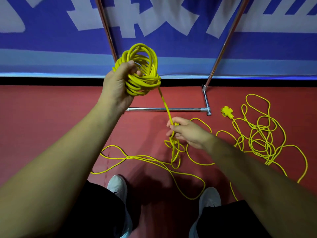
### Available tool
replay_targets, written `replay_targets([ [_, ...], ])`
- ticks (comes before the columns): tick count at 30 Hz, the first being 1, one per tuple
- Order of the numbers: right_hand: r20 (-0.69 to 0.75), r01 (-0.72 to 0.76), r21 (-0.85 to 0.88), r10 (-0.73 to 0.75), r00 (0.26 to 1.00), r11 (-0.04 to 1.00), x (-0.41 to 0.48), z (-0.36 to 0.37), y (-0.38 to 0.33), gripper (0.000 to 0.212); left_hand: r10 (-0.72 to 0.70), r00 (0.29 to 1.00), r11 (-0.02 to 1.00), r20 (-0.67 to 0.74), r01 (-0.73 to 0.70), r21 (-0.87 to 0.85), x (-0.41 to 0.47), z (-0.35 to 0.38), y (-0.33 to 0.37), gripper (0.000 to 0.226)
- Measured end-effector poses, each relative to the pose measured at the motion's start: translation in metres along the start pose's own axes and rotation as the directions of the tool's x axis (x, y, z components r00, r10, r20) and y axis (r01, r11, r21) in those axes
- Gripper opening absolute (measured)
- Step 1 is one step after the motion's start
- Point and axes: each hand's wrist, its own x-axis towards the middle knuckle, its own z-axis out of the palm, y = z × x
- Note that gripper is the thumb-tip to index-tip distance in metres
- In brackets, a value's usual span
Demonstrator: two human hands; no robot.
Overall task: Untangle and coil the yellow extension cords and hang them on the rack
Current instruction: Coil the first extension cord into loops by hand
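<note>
Coil (142, 71): gripped in left hand (116, 83), raised far-left before rack (171, 109). Taut strand (165, 105): slanting near-right to right hand (187, 133), pinched just above knot (175, 148). Second tangle (260, 134): on floor, right, well apart.

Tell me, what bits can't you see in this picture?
Head view:
- Rack: its top is cut off by the upper edge.
- Coil: its near side is hidden by the left hand.
- Knot under the right hand: the crossings are too small to trace.
- Cord: part is hidden by the right forearm, so whether it joins the pile cannot be told.
</note>
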Motion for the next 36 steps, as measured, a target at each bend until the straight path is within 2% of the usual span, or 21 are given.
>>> replay_targets([
  [2,0.064,-0.033,0.067,0.029,0.997,0.997,-0.002,0.008,0.002,0.019,0.028,1.0,0.997,-0.003,-0.027,0.07,-0.001,0.001,0.0,0.005],
  [5,0.108,-0.045,0.092,0.035,0.994,0.995,-0.009,0.024,-0.001,0.021,0.074,0.995,0.949,0.066,-0.09,0.301,-0.004,0.001,-0.003,0.004],
  [7,0.087,-0.004,0.07,-0.002,0.996,0.998,-0.013,0.034,-0.006,0.019,0.096,0.985,0.858,0.14,-0.153,0.491,-0.005,-0.002,-0.007,0.009],
  [10,0.066,0.087,-0.016,-0.086,0.994,0.996,-0.017,0.042,-0.016,0.021,0.089,0.978,0.676,0.188,-0.198,0.71,-0.007,-0.004,-0.014,0.038],
  [12,0.112,0.1,-0.026,-0.096,0.989,0.995,-0.022,0.045,-0.025,0.024,0.098,0.978,0.627,0.185,-0.205,0.751,-0.009,-0.003,-0.019,0.046],
  [14,0.131,0.133,-0.09,-0.12,0.984,0.987,-0.029,0.044,-0.036,0.025,0.105,0.973,0.534,0.206,-0.23,0.814,-0.012,-0.003,-0.022,0.03],
  [16,0.15,0.155,-0.135,-0.134,0.98,0.979,-0.033,0.042,-0.045,0.03,0.073,0.962,0.404,0.264,-0.27,0.874,-0.011,-0.008,-0.027,0.026],
  [18,0.18,0.134,-0.133,-0.109,0.978,0.982,-0.035,0.04,-0.052,0.034,0.008,0.943,0.286,0.334,-0.322,0.902,-0.014,-0.011,-0.03,0.023],
  [23,0.265,0.172,-0.118,-0.136,0.955,0.978,-0.037,0.026,-0.065,0.028,-0.225,0.866,0.094,0.448,-0.438,0.894,-0.018,-0.013,-0.04,0.025],
  [25,0.302,0.204,-0.083,-0.17,0.938,0.976,-0.039,0.017,-0.069,0.032,-0.352,0.833,0.096,0.426,-0.421,0.902,-0.018,-0.016,-0.043,0.021],
  [26,0.316,0.221,-0.054,-0.193,0.929,0.974,-0.04,0.012,-0.07,0.034,-0.389,0.84,0.093,0.378,-0.372,0.923,-0.017,-0.016,-0.044,0.024],
  [28,0.317,0.255,0.036,-0.253,0.914,0.966,-0.042,0.0,-0.074,0.034,-0.409,0.868,0.027,0.282,-0.297,0.954,-0.016,-0.014,-0.043,0.027],
  [30,0.298,0.281,0.087,-0.294,0.908,0.956,-0.042,-0.013,-0.076,0.035,-0.436,0.87,-0.007,0.231,-0.26,0.966,-0.017,-0.011,-0.041,0.04],
  [36,0.28,0.318,0.05,-0.319,0.905,0.947,-0.041,-0.034,-0.079,0.035,-0.607,0.785,0.118,0.125,-0.067,0.991,-0.027,-0.006,-0.038,0.059],
])
